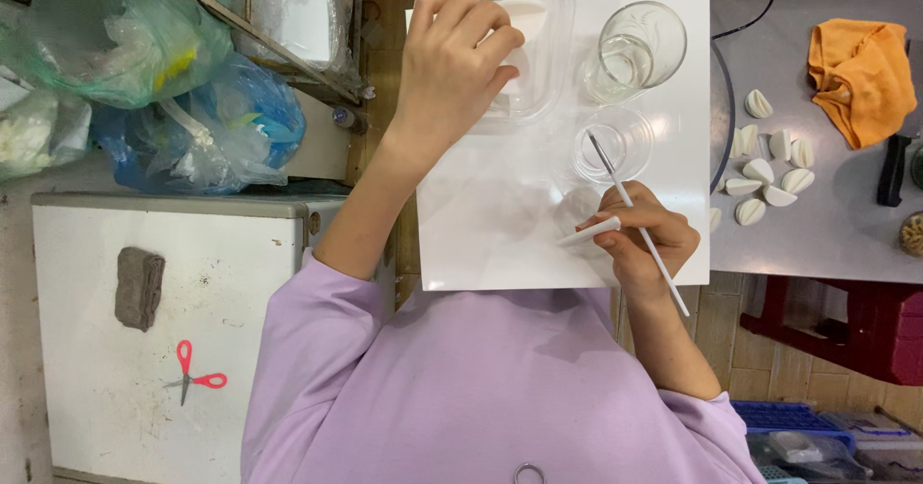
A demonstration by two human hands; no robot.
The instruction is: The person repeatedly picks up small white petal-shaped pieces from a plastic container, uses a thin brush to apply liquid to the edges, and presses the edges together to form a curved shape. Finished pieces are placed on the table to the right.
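My left hand reaches into a clear plastic container at the top of a white board, its fingers pinched on a thin white wrapper inside. My right hand rests on the board and holds a thin white brush and a folded white dumpling. The brush tip points toward a small clear glass bowl. A larger clear glass stands just above that bowl.
Several folded white dumplings lie on the grey table at right, near an orange cloth. A white cabinet with red scissors sits at left, plastic bags above it. Red stool at lower right.
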